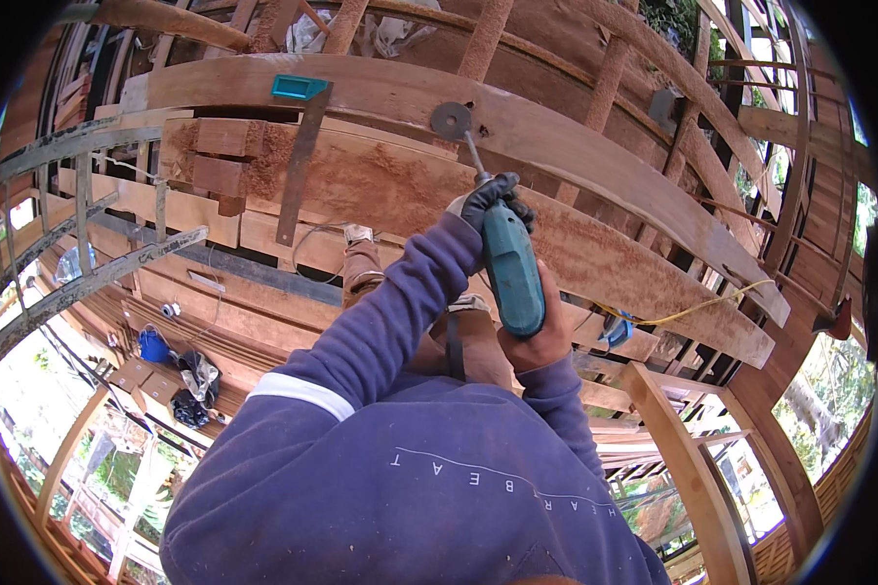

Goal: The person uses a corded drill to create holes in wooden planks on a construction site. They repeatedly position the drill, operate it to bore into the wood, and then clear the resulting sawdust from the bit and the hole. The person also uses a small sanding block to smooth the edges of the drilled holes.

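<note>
A teal straight die grinder [513, 268] is held in both my hands, its long thin shaft pointing away toward a wooden beam [576, 146]. My left hand [498, 198], in a dark glove, wraps around the grinder's front end near the shaft. Bare, my right hand [546, 327] closes around the side and rear of its body. The shaft's far end meets the lower edge of a round grey metal disc [451, 121] with a hole in its centre. Whether the disc is joined to the shaft or lies on the beam, I cannot tell. Small dark holes show in the wood beside it.
A try square [302, 161] with a teal handle lies across the beams at left. Reddish sawdust coats a nearer beam [390, 175]. A metal ladder-like frame [88, 219] stands left. A yellow cord [698, 310] crosses the beams at right, near an axe-like tool [833, 320]. Gaps separate several beams.
</note>
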Demonstrator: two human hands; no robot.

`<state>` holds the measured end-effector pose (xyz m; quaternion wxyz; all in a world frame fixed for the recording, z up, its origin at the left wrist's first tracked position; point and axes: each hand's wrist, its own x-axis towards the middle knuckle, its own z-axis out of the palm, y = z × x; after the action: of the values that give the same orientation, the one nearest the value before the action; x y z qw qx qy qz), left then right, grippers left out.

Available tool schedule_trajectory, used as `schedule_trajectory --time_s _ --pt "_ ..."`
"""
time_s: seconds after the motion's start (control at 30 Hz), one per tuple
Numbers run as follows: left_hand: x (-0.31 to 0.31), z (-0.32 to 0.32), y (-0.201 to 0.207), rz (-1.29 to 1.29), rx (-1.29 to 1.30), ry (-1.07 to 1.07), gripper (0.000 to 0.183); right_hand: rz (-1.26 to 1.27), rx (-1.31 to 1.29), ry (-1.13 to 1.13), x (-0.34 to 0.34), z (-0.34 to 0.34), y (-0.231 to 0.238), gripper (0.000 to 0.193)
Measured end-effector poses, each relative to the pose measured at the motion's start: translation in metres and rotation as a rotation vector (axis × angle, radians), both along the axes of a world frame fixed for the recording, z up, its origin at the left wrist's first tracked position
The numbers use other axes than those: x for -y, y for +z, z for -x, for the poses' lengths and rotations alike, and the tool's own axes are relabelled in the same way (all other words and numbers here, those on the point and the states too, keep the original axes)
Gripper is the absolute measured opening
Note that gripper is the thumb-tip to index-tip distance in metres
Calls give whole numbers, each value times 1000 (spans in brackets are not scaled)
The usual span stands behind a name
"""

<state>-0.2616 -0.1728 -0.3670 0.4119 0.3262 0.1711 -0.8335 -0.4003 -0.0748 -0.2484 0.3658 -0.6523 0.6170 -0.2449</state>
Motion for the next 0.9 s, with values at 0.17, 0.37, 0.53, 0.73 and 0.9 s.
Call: schedule_trajectory --time_s 0.17,0.37,0.53,0.73,0.9 --pt "1 1 5 -22 -4 10 29 -27 34 9 2 8 -4 76" --pt "2 -9 4 6 -63 73 31 17 35 57 7 2 -4 76" --pt "4 -12 -2 -36 -48 90 35 -144 53 38 12 -2 2 81" --pt "7 -9 6 -46 16 132 42 -145 34 49 23 0 8 82" --pt "7 -11 0 -29 -85 141 36 -141 38 48 22 1 3 81"
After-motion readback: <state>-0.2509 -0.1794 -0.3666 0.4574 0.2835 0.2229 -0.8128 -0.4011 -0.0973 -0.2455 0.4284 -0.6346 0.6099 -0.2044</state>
